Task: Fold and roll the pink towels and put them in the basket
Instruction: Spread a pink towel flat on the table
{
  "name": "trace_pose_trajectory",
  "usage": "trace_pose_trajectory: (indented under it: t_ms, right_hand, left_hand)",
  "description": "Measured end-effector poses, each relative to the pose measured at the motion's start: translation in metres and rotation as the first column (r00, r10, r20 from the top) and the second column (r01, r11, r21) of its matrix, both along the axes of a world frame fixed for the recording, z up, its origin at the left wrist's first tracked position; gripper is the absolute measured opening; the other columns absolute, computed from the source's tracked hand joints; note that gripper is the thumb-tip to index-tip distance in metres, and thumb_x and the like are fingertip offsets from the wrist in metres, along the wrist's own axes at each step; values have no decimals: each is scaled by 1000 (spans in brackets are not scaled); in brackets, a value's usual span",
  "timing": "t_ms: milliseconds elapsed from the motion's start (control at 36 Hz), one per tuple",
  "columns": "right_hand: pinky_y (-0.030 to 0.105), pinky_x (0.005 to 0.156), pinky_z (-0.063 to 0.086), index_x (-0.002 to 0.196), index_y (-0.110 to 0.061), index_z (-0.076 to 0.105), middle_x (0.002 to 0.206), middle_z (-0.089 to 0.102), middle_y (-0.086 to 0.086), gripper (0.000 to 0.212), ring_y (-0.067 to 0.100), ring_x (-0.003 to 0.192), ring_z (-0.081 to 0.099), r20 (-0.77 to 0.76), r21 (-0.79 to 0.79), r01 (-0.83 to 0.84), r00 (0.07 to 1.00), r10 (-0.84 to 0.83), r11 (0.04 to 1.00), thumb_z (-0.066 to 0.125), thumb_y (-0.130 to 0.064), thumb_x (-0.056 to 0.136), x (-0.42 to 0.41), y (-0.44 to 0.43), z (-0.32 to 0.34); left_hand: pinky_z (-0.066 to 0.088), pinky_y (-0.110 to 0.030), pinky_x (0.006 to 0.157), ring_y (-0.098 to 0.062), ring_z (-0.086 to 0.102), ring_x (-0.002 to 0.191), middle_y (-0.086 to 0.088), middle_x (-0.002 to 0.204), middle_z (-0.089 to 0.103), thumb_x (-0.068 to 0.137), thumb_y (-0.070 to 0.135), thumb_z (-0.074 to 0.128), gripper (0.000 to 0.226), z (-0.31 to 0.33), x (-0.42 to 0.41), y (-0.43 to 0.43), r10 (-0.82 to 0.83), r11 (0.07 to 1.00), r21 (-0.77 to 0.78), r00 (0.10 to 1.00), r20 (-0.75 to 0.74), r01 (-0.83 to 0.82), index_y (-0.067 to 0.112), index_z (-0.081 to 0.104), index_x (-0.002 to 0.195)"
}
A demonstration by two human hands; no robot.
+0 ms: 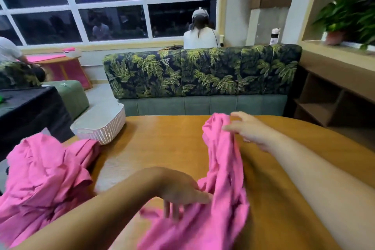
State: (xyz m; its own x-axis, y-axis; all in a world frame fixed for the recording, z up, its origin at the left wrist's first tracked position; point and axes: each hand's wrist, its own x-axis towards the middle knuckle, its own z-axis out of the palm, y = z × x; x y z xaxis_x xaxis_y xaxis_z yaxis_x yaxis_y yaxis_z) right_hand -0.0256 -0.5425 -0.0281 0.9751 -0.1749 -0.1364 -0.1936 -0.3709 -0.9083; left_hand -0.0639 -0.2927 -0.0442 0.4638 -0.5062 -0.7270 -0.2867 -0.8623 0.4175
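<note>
Wooden table (166, 138) bears a crumpled pile of pink towels (44, 172) at its left edge, one bunched pink towel (225, 168) mid-table and a white basket (101, 128) at the far-left corner. The left hand (182, 191) lays straight fingers on the towel's near end. The right hand (249, 132), fingers spread, touches its far end, grip unclear.

The towel (223, 168) is plain bright pink, the same pink as the crumpled pile (44, 178). The basket (103, 130) is white, with a fine woven-look grid on its wall. The table (162, 142) is honey-brown wood grain. The sofa back (203, 71) carries yellow-green palm fronds on near-black (its seat (203, 105) is plain grey-green) — and the cloth (30, 107) is black.
</note>
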Motion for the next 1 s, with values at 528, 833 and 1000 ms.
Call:
trace_pose_trajectory:
  t_ms: [528, 833, 1000]
  right_hand:
    - [30, 66, 52, 102, -20, 74, 97, 77, -1, 9, 22, 90, 73, -81, -309, -18, 997, -7, 951, 67, -23, 97, -57, -9, -43]
    - [39, 90, 51, 123, -26, 65, 126, 67, -4, 57, 20, 104, 64, -72, -430, 44, 994, -83, 902, 48, -72, 94, -80, -3, -34]
    - [42, 92, 54, 109, -26, 62, 120, 70, -1, 33, 24, 102, 65, -46, -526, 45, 996, -81, 849, 61, -48, 84, -69, 8, -54]
  left_hand:
    - [54, -29, 66, -11, 66, 85, 1, 103, 72, 106, 39, 52, 30, -44, -10, -8, 337, 697, -640, 935, -106, -324, 18, 72, 112]
    - [53, -28, 50, -11, 64, 65, -7, 95, 74, 95, 47, 68, 23, -64, 4, -48, 629, 616, -639, 777, 45, -462, 27, 61, 104]
    - [44, -14, 50, 8, 57, 52, 11, 76, 70, 93, 31, 74, 19, -62, 9, -79, 572, 576, -724, 820, 25, -380, 17, 70, 105]
